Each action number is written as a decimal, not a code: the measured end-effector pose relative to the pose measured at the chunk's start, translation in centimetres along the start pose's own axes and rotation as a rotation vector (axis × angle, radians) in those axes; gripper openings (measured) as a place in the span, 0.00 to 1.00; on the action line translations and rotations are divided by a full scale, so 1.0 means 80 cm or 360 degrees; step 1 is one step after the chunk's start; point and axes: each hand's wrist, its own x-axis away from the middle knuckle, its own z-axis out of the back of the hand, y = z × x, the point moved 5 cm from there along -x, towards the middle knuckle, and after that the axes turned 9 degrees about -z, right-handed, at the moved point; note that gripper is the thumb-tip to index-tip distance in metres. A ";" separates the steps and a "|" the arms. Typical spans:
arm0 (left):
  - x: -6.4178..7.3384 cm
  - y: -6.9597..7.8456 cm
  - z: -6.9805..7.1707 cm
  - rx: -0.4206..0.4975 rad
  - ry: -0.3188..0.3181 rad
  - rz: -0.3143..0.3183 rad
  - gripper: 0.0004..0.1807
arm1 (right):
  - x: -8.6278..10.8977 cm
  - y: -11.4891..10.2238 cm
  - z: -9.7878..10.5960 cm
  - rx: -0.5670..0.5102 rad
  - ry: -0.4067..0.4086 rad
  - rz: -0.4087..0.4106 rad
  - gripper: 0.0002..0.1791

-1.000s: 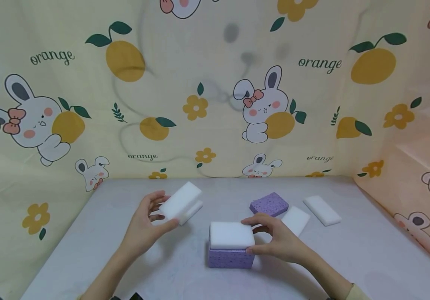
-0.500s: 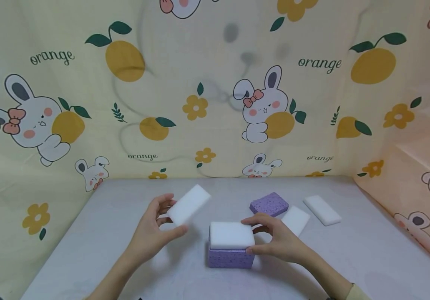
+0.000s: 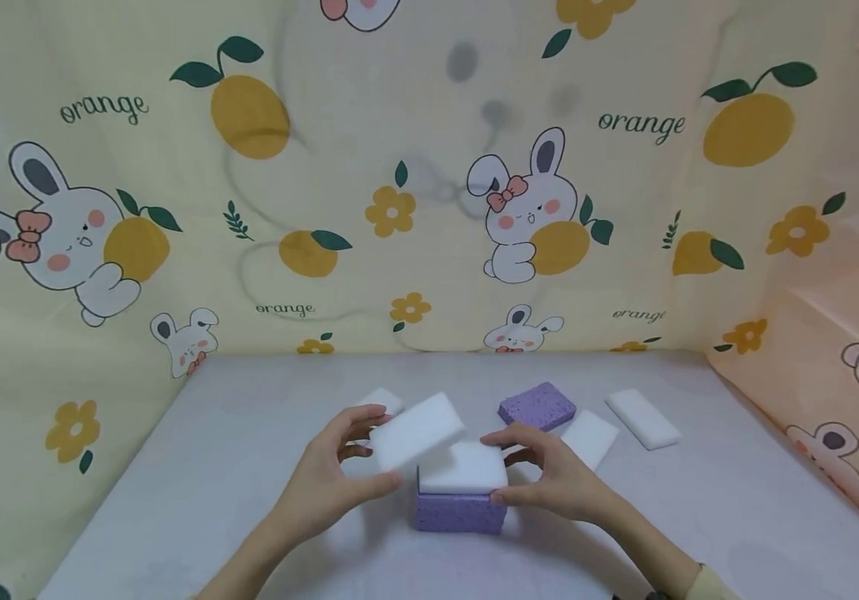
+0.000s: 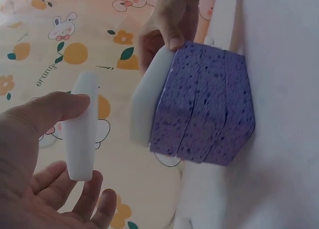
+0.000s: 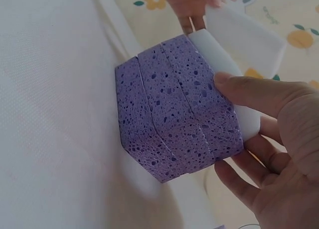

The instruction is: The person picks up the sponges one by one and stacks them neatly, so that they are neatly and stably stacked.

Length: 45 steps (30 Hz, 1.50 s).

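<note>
Lying beyond the hands (image 3: 549,473) — purple sponge (image 3: 537,407), white pads (image 3: 642,418), some partly hidden

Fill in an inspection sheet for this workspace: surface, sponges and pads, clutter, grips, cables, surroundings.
Surface: pale table, shadows falling on it.
Stack: three purple sponges under a top white pad.
Loose pieces: purple sponge, nearer white pad and rightmost white pad at back right; far-left white pad partly hidden.
Clutter: nothing seen.
Left grip: pinches a held white pad, apart from the stack.
Right grip: holds the stack's right side, near its top.
Cables: nothing seen.
Surroundings: backdrop printed with rabbits, oranges and flowers.
</note>
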 end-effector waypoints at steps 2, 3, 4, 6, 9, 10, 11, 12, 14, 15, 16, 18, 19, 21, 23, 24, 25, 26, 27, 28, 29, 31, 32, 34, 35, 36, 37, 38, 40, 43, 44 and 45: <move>-0.003 -0.002 -0.006 0.0009 -0.0029 0.0010 0.38 | 0.000 0.000 0.000 0.0001 0.0009 -0.0016 0.34; -0.005 -0.002 -0.008 0.0016 -0.0047 0.0015 0.38 | -0.001 0.000 0.001 0.0001 0.0012 -0.0021 0.34; -0.007 -0.003 -0.011 0.0015 -0.0070 0.0012 0.38 | -0.001 -0.001 0.001 -0.0004 0.0015 -0.0020 0.34; -0.014 -0.003 -0.016 0.0020 -0.0121 -0.0009 0.39 | -0.003 -0.003 0.000 -0.0007 0.0018 0.0005 0.33; -0.026 -0.004 -0.023 0.0038 -0.0215 -0.0060 0.39 | -0.006 -0.006 0.001 -0.0027 0.0023 0.0025 0.32; -0.029 -0.005 -0.026 0.0043 -0.0254 -0.0067 0.38 | -0.006 -0.006 0.001 -0.0042 0.0024 0.0015 0.32; -0.033 -0.006 -0.028 0.0051 -0.0292 -0.0061 0.38 | -0.006 -0.006 0.001 -0.0055 0.0022 0.0004 0.32; -0.035 -0.008 -0.031 0.0056 -0.0329 -0.0052 0.38 | -0.006 -0.005 0.001 -0.0069 0.0019 -0.0019 0.32; -0.036 -0.011 -0.036 0.0048 -0.0389 -0.0039 0.38 | -0.006 -0.001 0.000 -0.0087 0.0019 -0.0080 0.32; -0.036 -0.011 -0.039 0.0036 -0.0414 -0.0034 0.38 | -0.005 0.000 0.000 -0.0092 0.0020 -0.0111 0.33; -0.036 -0.012 -0.040 0.0029 -0.0431 -0.0032 0.37 | -0.005 0.001 -0.001 -0.0093 0.0020 -0.0136 0.33; -0.035 -0.013 -0.043 0.0010 -0.0453 -0.0048 0.38 | -0.005 0.002 -0.001 -0.0084 0.0024 -0.0163 0.33; -0.035 -0.012 -0.044 0.0005 -0.0458 -0.0062 0.38 | -0.005 0.002 -0.001 -0.0078 0.0028 -0.0171 0.34; -0.036 -0.012 -0.045 -0.0003 -0.0471 -0.0075 0.37 | -0.004 0.002 0.000 -0.0075 0.0044 -0.0199 0.36; -0.036 -0.013 -0.046 -0.0001 -0.0482 -0.0073 0.37 | -0.004 0.002 0.001 -0.0078 0.0053 -0.0229 0.40; -0.036 -0.014 -0.046 0.0001 -0.0486 -0.0068 0.38 | -0.004 0.002 0.001 -0.0081 0.0058 -0.0252 0.42; -0.036 -0.015 -0.047 0.0008 -0.0489 -0.0062 0.38 | -0.004 0.003 0.001 -0.0083 0.0063 -0.0275 0.44; -0.035 -0.016 -0.047 0.0015 -0.0488 -0.0054 0.38 | -0.004 0.004 0.001 -0.0088 0.0066 -0.0295 0.45; -0.035 -0.017 -0.047 0.0027 -0.0483 -0.0052 0.38 | -0.004 0.004 0.001 -0.0088 0.0065 -0.0301 0.45; -0.035 -0.018 -0.047 0.0038 -0.0480 -0.0052 0.38 | -0.004 0.004 0.000 -0.0088 0.0064 -0.0303 0.46; -0.035 -0.019 -0.047 0.0050 -0.0476 -0.0058 0.39 | -0.005 0.004 0.000 -0.0088 0.0063 -0.0302 0.46; -0.034 -0.020 -0.048 0.0078 -0.0470 -0.0066 0.39 | -0.005 0.005 -0.001 -0.0086 0.0061 -0.0292 0.45; -0.034 -0.020 -0.048 0.0090 -0.0469 -0.0072 0.40 | -0.005 0.005 -0.001 -0.0086 0.0058 -0.0285 0.44; -0.034 -0.020 -0.050 0.0106 -0.0470 -0.0077 0.40 | -0.005 0.006 -0.001 -0.0086 0.0053 -0.0278 0.43; -0.034 -0.021 -0.050 0.0112 -0.0471 -0.0073 0.41 | -0.005 0.007 -0.001 -0.0084 0.0051 -0.0276 0.43; -0.034 -0.022 -0.050 0.0118 -0.0472 -0.0065 0.41 | -0.004 0.007 -0.001 -0.0083 0.0050 -0.0273 0.42; -0.034 -0.023 -0.051 0.0123 -0.0475 -0.0059 0.42 | -0.004 0.007 0.000 -0.0079 0.0049 -0.0272 0.42; -0.034 -0.023 -0.051 0.0122 -0.0477 -0.0052 0.42 | -0.004 0.008 0.000 -0.0079 0.0048 -0.0270 0.42; -0.035 -0.025 -0.051 0.0119 -0.0483 -0.0046 0.43 | -0.004 0.007 0.001 -0.0074 0.0048 -0.0265 0.41; -0.036 -0.026 -0.051 0.0113 -0.0487 -0.0055 0.44 | -0.005 0.007 0.001 -0.0079 0.0043 -0.0255 0.41; -0.036 -0.026 -0.051 0.0119 -0.0485 -0.0061 0.44 | -0.006 0.007 0.001 -0.0081 0.0041 -0.0254 0.41; -0.036 -0.026 -0.051 0.0128 -0.0483 -0.0066 0.45 | -0.006 0.007 0.001 -0.0081 0.0039 -0.0253 0.41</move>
